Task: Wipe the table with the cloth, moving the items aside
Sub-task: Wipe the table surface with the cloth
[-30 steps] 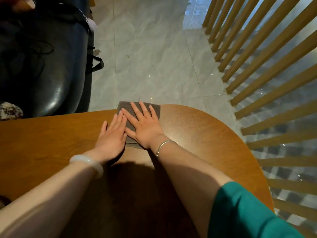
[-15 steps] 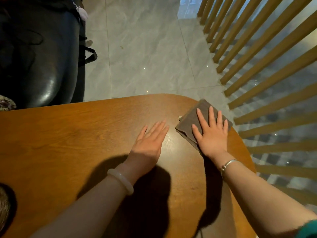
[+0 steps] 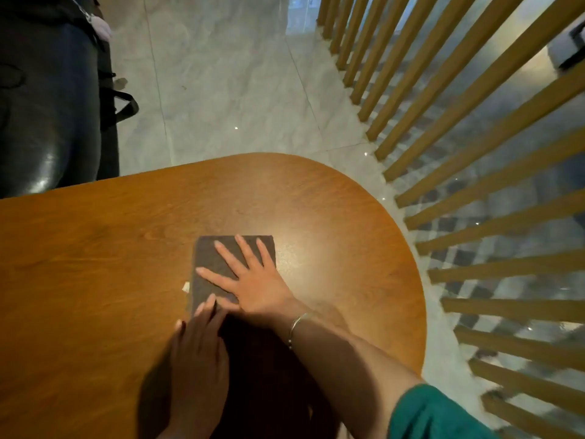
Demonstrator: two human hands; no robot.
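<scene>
Far left, beyond the table: dark glossy padded seat [image 3: 47,115], with a black strap loop [image 3: 126,106] hanging at its right side. Floor: pale grey marbled tiles [image 3: 237,83]. Table [image 3: 95,248]: brown wood grain, rounded right end, fills the lower half of the view. Left hand [image 3: 198,353]: in shadow, palm down on the wood, fingers straight and close together, grasping nothing, the fingertips reaching the cloth's near left corner. Small pale scrap [image 3: 185,286]: at the cloth's left edge, too small to tell what it is. Cloth [image 3: 209,258]: grey-brown, folded to a rectangle, flat on the table towards the rounded end, well in from the rim. Right hand [image 3: 256,289]: palm down on the cloth, fingers spread and straight, pressing rather than gripping; the heel of the hand lies past the cloth's near right edge. Thin metal bracelet [image 3: 296,327] on the right wrist; green sleeve [image 3: 437,416] at the lower right. Right side: a row of tan wooden slats [image 3: 474,128] over checked tiling.
</scene>
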